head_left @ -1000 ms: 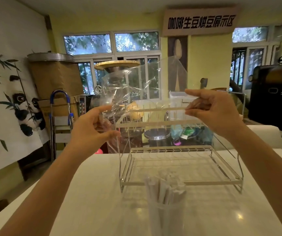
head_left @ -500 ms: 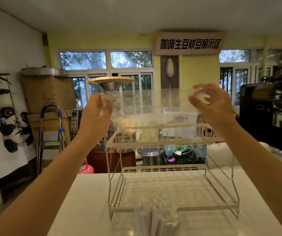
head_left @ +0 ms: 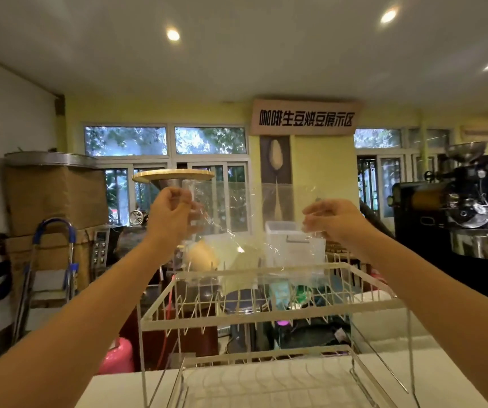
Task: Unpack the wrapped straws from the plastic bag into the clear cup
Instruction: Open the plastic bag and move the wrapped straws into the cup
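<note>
I hold a clear, crinkled plastic bag (head_left: 251, 228) stretched in the air between both hands, above the top tier of a white wire rack (head_left: 266, 319). My left hand (head_left: 170, 214) pinches its left edge, my right hand (head_left: 332, 220) pinches its right edge. The bag looks empty; I see no straws in it. The clear cup and the wrapped straws are out of view below the frame.
The two-tier wire rack stands on a white counter (head_left: 113, 390) right in front of me. Behind it are a white plastic box (head_left: 289, 242), cardboard boxes (head_left: 54, 198), a stepladder (head_left: 54, 260), a pink gas cylinder (head_left: 119, 357) and a black coffee roaster (head_left: 454, 201).
My view has tilted upward, so the cup with straws has dropped out of frame. Both hands have kept hold of the bag and raised it higher above the rack.
</note>
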